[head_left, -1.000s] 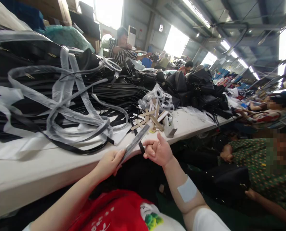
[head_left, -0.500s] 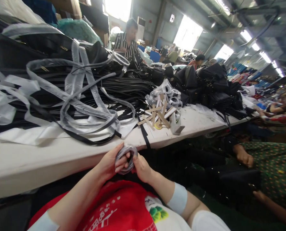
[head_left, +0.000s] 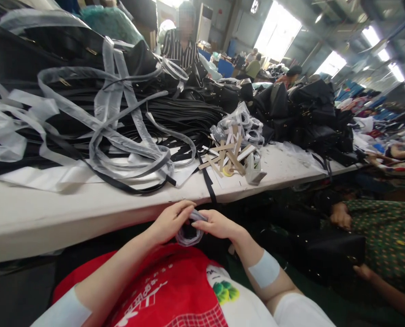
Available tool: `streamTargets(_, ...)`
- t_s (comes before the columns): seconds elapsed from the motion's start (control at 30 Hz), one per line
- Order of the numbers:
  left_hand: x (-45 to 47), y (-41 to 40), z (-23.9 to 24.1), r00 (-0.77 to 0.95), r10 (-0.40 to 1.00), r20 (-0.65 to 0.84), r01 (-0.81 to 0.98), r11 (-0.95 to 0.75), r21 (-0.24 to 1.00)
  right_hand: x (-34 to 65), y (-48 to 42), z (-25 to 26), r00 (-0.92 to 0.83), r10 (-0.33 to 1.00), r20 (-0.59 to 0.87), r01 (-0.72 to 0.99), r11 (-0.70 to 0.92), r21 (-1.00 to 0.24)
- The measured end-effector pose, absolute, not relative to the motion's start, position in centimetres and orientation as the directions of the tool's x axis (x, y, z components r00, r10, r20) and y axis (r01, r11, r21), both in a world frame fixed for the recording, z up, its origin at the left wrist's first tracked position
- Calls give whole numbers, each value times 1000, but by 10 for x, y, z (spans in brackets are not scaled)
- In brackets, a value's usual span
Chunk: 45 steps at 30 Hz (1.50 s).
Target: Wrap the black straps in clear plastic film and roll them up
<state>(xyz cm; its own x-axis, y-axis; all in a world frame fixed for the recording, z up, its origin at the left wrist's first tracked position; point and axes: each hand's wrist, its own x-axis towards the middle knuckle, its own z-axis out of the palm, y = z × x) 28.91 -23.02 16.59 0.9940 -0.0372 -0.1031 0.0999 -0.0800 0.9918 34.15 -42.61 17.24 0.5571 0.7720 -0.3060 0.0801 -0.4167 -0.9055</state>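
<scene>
A coiled strap in clear plastic wrap (head_left: pixel 188 239) is held in front of my body, just off the table's front edge. My left hand (head_left: pixel 173 221) grips the upper left of the coil, fingers laid over its top. On the upper right, my right hand (head_left: pixel 218 223) pinches the ring between thumb and fingers. Part of the coil is hidden behind the fingers. Beyond my hands, long plastic-wrapped straps (head_left: pixel 130 154) lie looped on the table. To their right is a pile of wrapped coils (head_left: pixel 241 122) beside beige and white strips (head_left: pixel 228 156).
The white table (head_left: pixel 96 206) runs across in front of me. Black bags (head_left: pixel 311 113) are heaped along it, with black straps (head_left: pixel 175 116) at the middle. A co-worker in a striped top (head_left: pixel 180 50) is across the table. Another person's hand (head_left: pixel 340 215) holds a black bag at right.
The coil has turned and moved slightly right in my hands. My left fingers have shifted from inside the ring to its top. The view has tilted down a little.
</scene>
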Motion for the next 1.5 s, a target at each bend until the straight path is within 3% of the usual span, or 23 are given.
streamTargets(0.1,286,-236,164,987,-78,-141,128,-160,979,339,-424,171,564,770,-298,78,-409,-909)
streamTargets(0.27,285,-244,157,957,136,-256,253,42,967,338,-418,165,570,786,-241,107,-362,-926)
streamTargets(0.37,283,-239,160,952,93,-293,283,103,954,344,-421,167,539,797,-272,51,-353,-934)
streamTargets(0.53,272,-236,169,969,-168,-182,146,-207,967,349,-423,169,364,843,-397,194,-485,-853)
streamTargets(0.7,247,-240,151,959,-137,-247,189,-336,923,347,-414,154,199,840,-505,238,-541,-806)
streamTargets(0.77,238,-236,141,956,-74,-284,247,-316,916,360,-415,152,270,854,-445,239,-507,-828)
streamTargets(0.83,231,-230,136,945,-28,-327,305,-290,907,387,-418,154,534,790,-302,260,-493,-830)
streamTargets(0.9,227,-224,136,932,-21,-362,344,-266,901,423,-422,156,830,548,-104,295,-590,-752)
streamTargets(0.97,227,-221,138,921,-43,-388,367,-239,899,459,-423,155,954,292,66,277,-775,-568)
streamTargets(1.03,227,-221,140,917,-57,-395,376,-204,904,487,-421,150,971,186,147,231,-882,-410)
streamTargets(1.1,228,-223,141,919,-45,-391,379,-165,911,502,-417,142,972,181,151,223,-912,-345)
streamTargets(1.3,226,-227,141,908,-13,-420,416,-101,904,510,-414,132,970,173,171,219,-925,-309)
streamTargets(1.5,228,-224,145,897,-99,-430,418,-124,900,487,-423,168,956,166,241,250,-892,-377)
